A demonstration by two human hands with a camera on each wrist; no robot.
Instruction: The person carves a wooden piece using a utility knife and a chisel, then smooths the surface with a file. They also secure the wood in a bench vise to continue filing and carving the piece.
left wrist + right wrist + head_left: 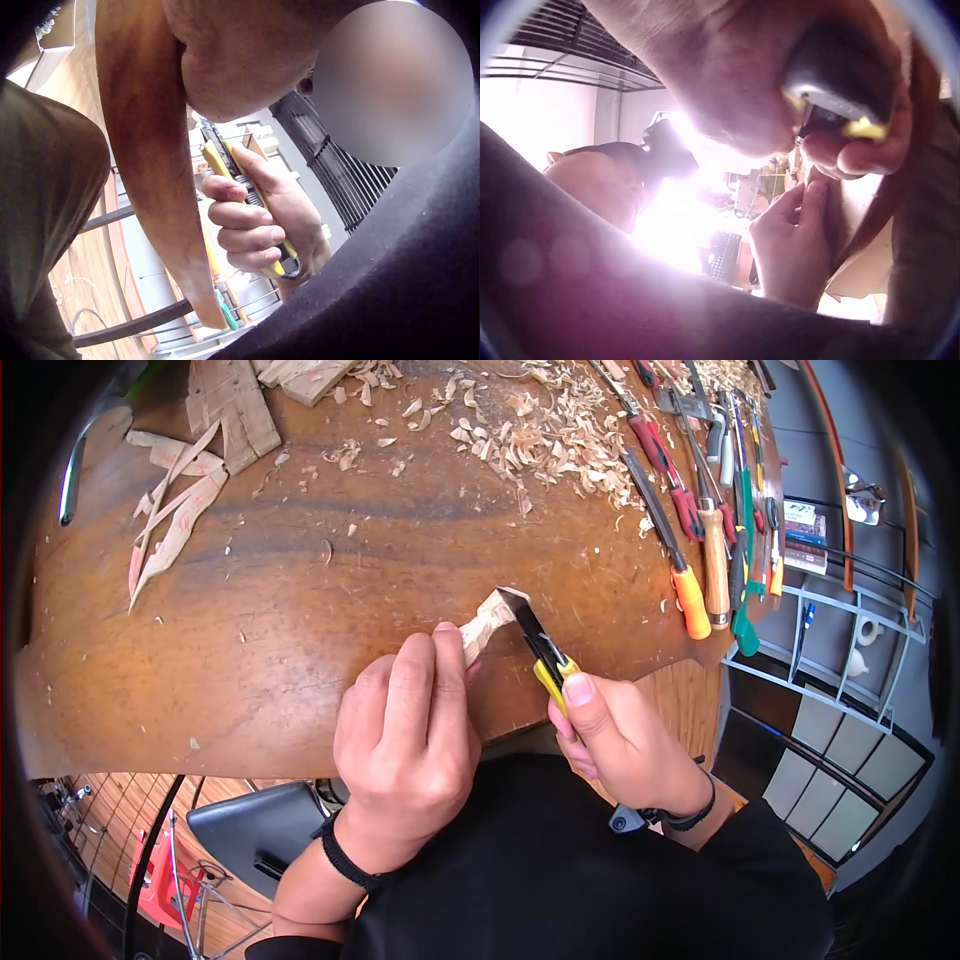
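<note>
the brown wooden worktop point(300, 610) carries a wide spread of wood shavings point(565, 440) at its far side and a row of tools point(714, 555) along the right. near its front edge, the left grip point(405, 735) and right grip point(620, 740) are both narrow: the right curled around a yellow-and-black knife point(541, 650), the left pinching a pale wood piece point(485, 623), its far end at the blade.

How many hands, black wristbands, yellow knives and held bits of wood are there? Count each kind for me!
Hands: 2, left hand and right hand
Black wristbands: 2
Yellow knife: 1
Held bit of wood: 1
Total: 6
</note>
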